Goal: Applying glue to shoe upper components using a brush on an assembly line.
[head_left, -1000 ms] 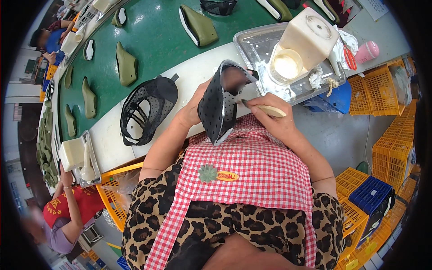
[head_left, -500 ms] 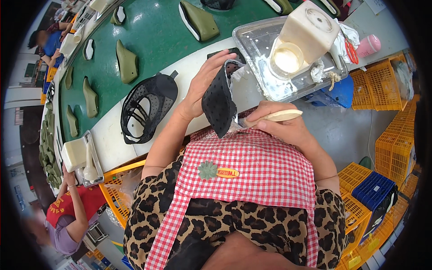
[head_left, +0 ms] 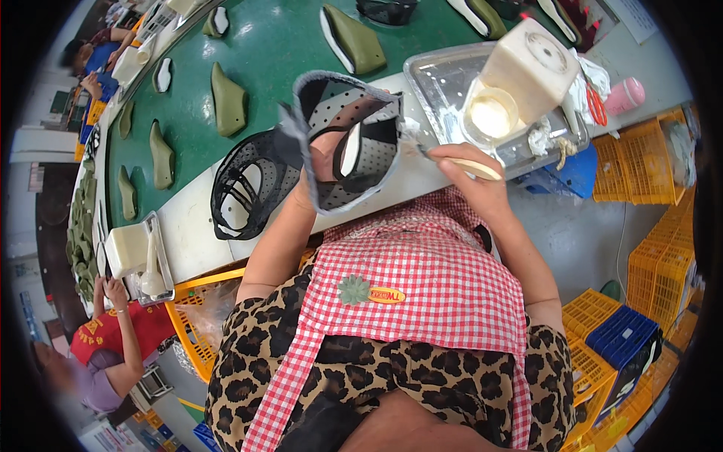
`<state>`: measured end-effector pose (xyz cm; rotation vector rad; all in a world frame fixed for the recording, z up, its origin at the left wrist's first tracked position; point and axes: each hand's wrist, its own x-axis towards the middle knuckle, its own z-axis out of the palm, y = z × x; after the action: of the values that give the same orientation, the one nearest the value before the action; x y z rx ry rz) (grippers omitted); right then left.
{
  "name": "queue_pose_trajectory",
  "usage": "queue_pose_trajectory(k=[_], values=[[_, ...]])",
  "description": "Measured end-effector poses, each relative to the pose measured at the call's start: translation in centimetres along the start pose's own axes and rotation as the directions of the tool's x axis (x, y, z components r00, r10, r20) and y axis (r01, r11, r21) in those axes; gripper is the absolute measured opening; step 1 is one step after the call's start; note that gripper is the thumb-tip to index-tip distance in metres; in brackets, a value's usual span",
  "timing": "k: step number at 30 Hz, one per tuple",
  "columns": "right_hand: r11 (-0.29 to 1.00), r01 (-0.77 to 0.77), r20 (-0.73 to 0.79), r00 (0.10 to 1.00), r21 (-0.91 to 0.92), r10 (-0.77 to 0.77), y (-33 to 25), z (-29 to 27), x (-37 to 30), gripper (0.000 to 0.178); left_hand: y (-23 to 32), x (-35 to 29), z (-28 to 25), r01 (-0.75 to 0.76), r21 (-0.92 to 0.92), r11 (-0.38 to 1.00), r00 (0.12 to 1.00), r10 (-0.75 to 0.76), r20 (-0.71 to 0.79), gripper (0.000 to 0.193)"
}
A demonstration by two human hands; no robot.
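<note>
A black dotted mesh shoe upper (head_left: 384, 135), its wide grey-edged opening turned up toward me, is held up above the white table edge. My left hand (head_left: 325, 154) grips it from its left side, partly seen through the opening and the mesh. My right hand (head_left: 482, 188) closes round the pale wooden handle of a brush (head_left: 477, 169). Its bristles point left and lie close to the upper's right edge; whether they touch I cannot tell. A second black mesh upper (head_left: 260, 143) lies on the table's edge, left of my left hand.
Right of the upper, a metal tray (head_left: 423, 75) holds a whitish plastic container (head_left: 531, 64) with white paste in its opening. Red-handled scissors (head_left: 595, 105) and a pink bottle (head_left: 625, 96) lie beyond. Olive shoe lasts (head_left: 228, 102) stand on the green belt (head_left: 279, 45). A co-worker (head_left: 113, 339) sits left.
The upper has turned from a folded side view to show its opening, and my left hand has shifted left with it. My right hand and the brush have moved up, away from the apron.
</note>
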<state>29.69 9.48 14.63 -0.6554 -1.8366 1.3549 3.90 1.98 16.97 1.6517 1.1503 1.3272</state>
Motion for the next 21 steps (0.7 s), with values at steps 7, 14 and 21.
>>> queue_pose_trajectory(k=[7, 14, 21], values=[[0.995, 0.097, -0.145, 0.985, 0.012, -0.095, -2.4, -1.0, 1.0, 0.023, 0.1, -0.3, -1.6, 0.233, -0.624, 0.746, 0.968, -0.238, 0.077, 0.105], [0.603, 0.603, 0.037, 0.722, -0.523, -0.691, -7.6, -0.3, 5.9, 0.035, 0.9, 0.1, -1.8, 0.514, -0.588, 0.625, 0.853, -0.441, 0.278, 0.096], [0.061, 0.909, 0.535, 0.295, -0.411, -0.792, -9.1, 4.2, 8.6, 0.036, -1.6, -1.6, -2.1, 0.574, -0.461, 0.677, 0.806, -0.568, 0.168, 0.043]])
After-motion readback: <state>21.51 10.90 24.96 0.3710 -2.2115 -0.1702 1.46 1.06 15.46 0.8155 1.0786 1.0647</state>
